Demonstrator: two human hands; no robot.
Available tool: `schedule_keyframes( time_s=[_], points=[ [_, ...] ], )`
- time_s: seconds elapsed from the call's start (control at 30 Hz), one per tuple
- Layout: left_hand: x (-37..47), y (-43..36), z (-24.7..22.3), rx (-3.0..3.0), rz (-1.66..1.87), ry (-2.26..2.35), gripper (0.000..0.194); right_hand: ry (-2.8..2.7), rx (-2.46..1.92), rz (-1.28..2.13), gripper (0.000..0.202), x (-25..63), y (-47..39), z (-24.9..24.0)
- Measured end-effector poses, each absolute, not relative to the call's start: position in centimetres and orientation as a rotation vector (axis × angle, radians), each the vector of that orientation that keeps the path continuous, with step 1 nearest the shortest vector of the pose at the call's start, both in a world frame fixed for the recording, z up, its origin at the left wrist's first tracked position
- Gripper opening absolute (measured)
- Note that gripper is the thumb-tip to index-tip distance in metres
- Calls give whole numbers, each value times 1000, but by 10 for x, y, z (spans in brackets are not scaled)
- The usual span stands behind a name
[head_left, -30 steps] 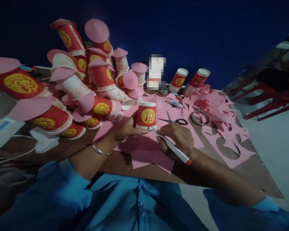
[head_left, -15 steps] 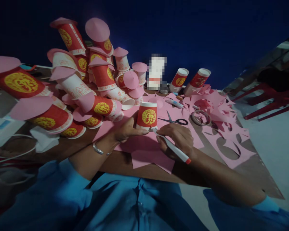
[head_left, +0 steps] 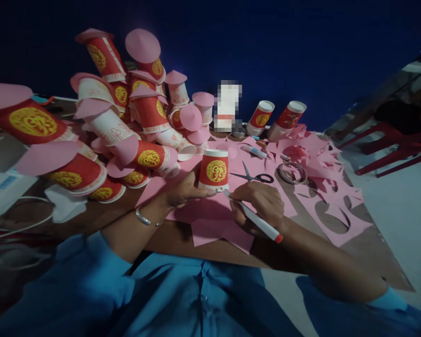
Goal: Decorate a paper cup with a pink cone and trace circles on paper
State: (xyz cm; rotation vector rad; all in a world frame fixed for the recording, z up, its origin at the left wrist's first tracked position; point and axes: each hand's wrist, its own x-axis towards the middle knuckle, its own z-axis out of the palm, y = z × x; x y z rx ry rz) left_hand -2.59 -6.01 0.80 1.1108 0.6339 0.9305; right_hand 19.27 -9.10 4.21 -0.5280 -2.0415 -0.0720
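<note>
Your right hand (head_left: 261, 203), gripping the marker (head_left: 257, 221), shifts slightly right beside the paper cup (head_left: 213, 169) your left hand (head_left: 182, 191) holds, apparently mid-marking.

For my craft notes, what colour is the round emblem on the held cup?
The round emblem is yellow, seen in the head view.

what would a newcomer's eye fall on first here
The heap of paper cups, mostly topped with pink paper cones, on the left probably draws the eye first. Next comes the red paper cup at centre, in the left grip, a white pen in the right grip near its lower edge. Pink paper offcuts spread across the right.
</note>
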Motion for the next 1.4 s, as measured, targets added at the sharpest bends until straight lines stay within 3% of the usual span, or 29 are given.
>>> schedule_keyframes(
  time_s=[0.47,0.87,1.4],
  points=[
    [-27,-60,8,1123,909,648,70,-2037,-523,-86,17,192,-89,42],
    [-28,-59,7,1190,876,645,91,-2053,-513,-89,17,192,-88,39],
    [-27,-60,7,1146,881,639,78,-2013,-551,-93,18,191,-89,39]
  ],
)
